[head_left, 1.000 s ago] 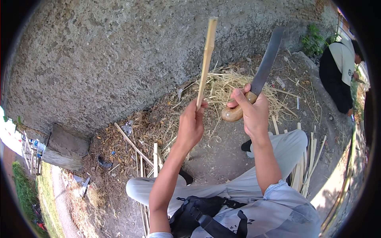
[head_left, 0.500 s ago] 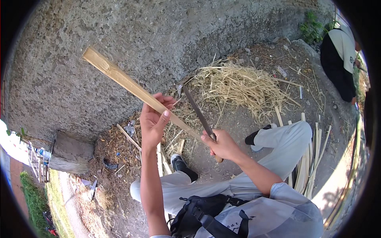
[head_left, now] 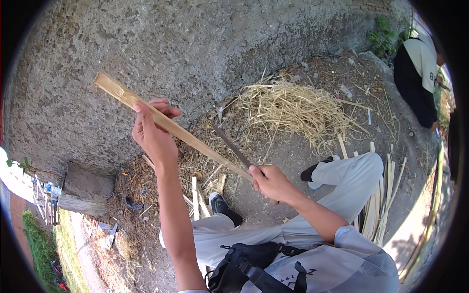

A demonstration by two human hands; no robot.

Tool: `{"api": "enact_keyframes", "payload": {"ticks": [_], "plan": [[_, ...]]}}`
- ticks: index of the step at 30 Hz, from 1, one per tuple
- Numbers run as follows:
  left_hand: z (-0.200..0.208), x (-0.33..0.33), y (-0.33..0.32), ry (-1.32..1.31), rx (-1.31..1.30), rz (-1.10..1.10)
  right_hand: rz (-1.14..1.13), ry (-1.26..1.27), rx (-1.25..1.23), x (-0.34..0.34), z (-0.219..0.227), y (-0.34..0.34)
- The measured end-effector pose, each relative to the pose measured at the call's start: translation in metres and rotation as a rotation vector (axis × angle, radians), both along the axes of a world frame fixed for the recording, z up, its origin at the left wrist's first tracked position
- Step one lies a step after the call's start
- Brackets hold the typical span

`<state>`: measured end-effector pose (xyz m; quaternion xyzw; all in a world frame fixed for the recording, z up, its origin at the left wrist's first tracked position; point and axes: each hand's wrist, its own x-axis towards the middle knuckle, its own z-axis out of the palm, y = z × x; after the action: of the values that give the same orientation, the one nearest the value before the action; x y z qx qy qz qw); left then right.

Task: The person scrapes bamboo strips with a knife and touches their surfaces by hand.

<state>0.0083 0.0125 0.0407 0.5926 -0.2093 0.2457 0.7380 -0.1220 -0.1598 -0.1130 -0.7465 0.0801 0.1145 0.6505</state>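
A long split bamboo strip (head_left: 188,139) slants across the middle, its wider far end up at the left against the wall. My left hand (head_left: 155,128) grips it toward that far end, thumb along the near face and fingers curled behind. My right hand (head_left: 272,183) is closed round the handle of a long knife (head_left: 233,147), whose dark narrow blade points up and to the left. The strip's near end meets my right hand by the thumb; whether the fingers also pinch it is hard to see. Blade and strip stand apart at the blade tip.
A heap of thin pale shavings (head_left: 298,110) lies ahead by the rough wall (head_left: 161,44). Several cut strips (head_left: 381,195) rest beside my right leg. A stone block (head_left: 88,185) juts out at left. Another person (head_left: 417,73) is at far right, near long poles (head_left: 432,205).
My left hand has slid up the strip toward its far end. The strip's far end has dipped a little, and the knife blade has tilted further left and down.
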Motion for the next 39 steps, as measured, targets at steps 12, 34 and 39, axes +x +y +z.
{"api": "enact_keyframes", "payload": {"ticks": [12,34,39], "plan": [[-0.002,-0.007,-0.054,-0.032,-0.017,0.077,-0.002,-0.344,-0.068,0.012,0.056,0.015],[-0.011,-0.025,-0.065,-0.132,-0.082,0.125,-0.026,-0.134,-0.133,0.011,-0.020,0.023],[-0.004,-0.029,-0.065,-0.109,-0.017,0.135,-0.070,-0.293,-0.188,0.016,-0.018,0.030]]}}
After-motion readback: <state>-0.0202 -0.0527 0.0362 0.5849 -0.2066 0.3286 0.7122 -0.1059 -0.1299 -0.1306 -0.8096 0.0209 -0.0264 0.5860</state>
